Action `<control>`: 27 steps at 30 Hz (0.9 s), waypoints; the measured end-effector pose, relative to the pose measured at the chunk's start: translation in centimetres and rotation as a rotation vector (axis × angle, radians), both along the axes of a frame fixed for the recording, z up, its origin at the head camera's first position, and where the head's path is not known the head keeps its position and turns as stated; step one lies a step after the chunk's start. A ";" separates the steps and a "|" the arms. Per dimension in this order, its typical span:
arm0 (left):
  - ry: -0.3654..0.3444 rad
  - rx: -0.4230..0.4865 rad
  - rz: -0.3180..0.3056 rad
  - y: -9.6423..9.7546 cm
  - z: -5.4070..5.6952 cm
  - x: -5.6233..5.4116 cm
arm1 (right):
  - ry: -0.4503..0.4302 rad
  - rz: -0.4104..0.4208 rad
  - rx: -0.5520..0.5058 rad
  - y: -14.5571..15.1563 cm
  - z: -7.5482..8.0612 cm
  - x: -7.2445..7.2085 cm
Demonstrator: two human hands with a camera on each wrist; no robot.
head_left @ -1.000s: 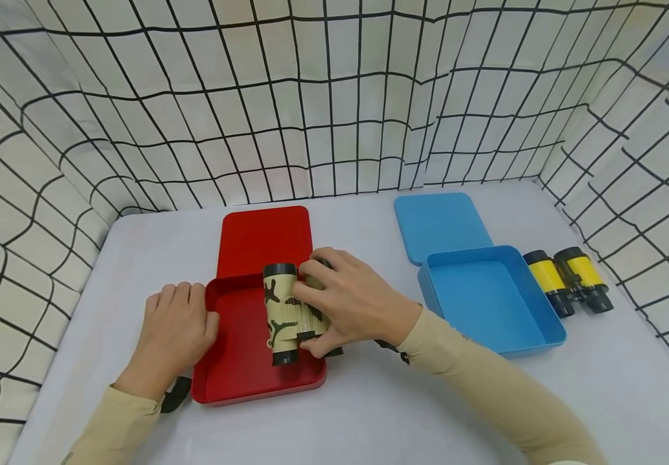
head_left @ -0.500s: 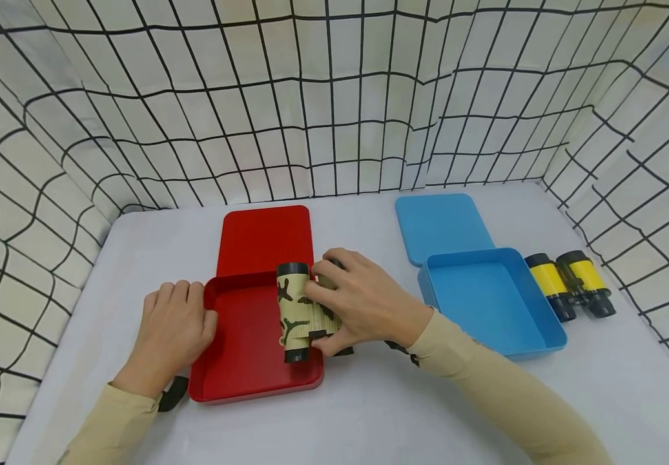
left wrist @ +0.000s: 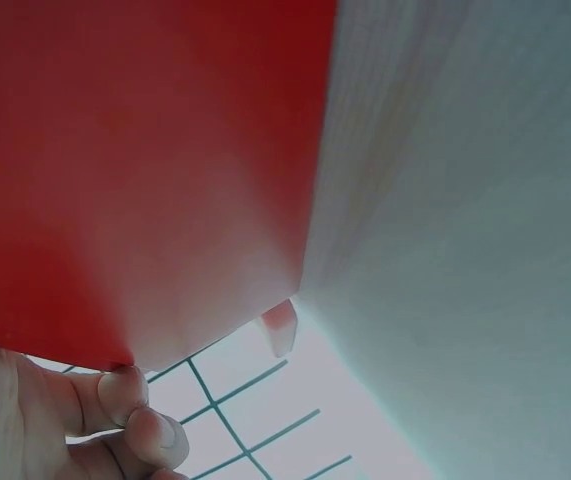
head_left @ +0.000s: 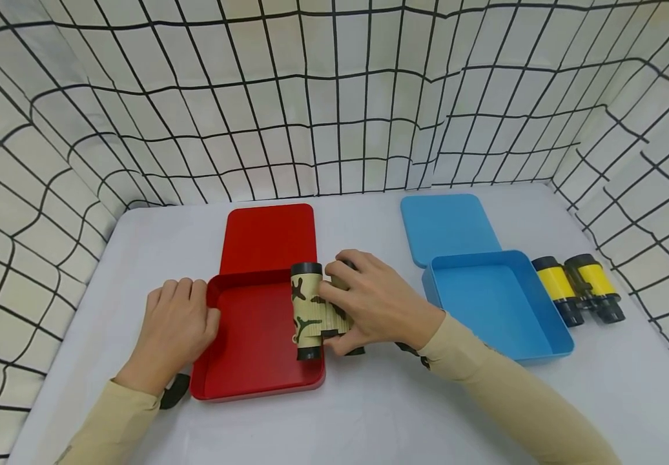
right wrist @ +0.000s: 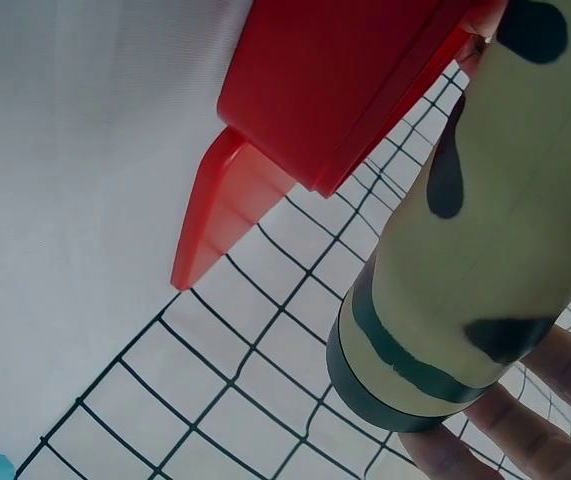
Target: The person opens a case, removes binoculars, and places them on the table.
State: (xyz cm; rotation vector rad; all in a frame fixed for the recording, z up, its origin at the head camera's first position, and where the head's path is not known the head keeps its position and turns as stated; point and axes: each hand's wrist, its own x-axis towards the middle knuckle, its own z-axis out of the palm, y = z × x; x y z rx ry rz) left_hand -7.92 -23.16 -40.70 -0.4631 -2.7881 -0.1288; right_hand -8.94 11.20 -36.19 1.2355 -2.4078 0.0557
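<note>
My right hand grips camouflage binoculars from above, fingers over the far side and thumb near the eyepiece end. They are held over the right wall of an open red box, with one barrel overlapping the box's inside in the head view. In the right wrist view a cream barrel with dark patches fills the right side, fingers behind it. My left hand holds the red box's left rim with curled fingers; its fingertips show right at the wall's edge in the left wrist view.
A red lid lies flat behind the red box. To the right stands an open blue box, with a blue lid behind it. Yellow and black binoculars lie beside it. Black wire mesh encloses the table's back and sides.
My right hand has carried the camouflage binoculars to the right, from over the red box's inside to its right wall. My left hand stays at the left rim.
</note>
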 end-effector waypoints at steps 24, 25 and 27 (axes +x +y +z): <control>0.055 -0.002 -0.014 0.0 -0.1 0.1 | 0.029 -0.022 -0.010 2.1 0.3 0.3; 0.059 -0.001 -0.015 0.1 -0.2 0.0 | 0.030 -0.023 -0.011 2.2 0.2 0.3; 0.060 0.001 -0.015 0.1 -0.2 0.0 | 0.030 -0.026 -0.008 2.5 0.2 0.3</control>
